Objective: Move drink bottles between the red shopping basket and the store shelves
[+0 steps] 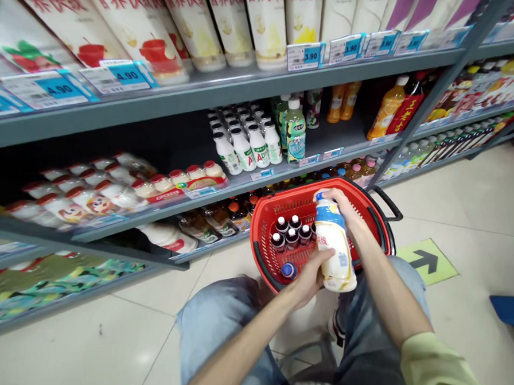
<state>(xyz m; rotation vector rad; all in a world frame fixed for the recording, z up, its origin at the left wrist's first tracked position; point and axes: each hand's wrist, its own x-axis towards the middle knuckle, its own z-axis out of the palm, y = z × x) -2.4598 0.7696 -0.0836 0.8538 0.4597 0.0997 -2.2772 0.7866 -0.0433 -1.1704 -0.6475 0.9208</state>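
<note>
Between my two hands is a large white bottle (335, 248) with a blue cap, tilted over the right part of a red shopping basket (263, 256). My right hand (345, 206) is closed around its top near the cap. Lower down, my left hand (312, 276) grips the bottle's side, thumb on the label. Inside the basket stand several small dark bottles with white caps (292, 237). A blue-capped bottle (289, 270) is near the basket's front edge, its body mostly hidden.
Shelves (179, 105) with price tags run along the front. Small white bottles (247, 146) and a green drink bottle (295, 131) stand on the middle shelf, red-capped bottles (84, 198) to the left. A black basket handle (388, 202) sticks out right. A green arrow sign (429, 262) marks the floor.
</note>
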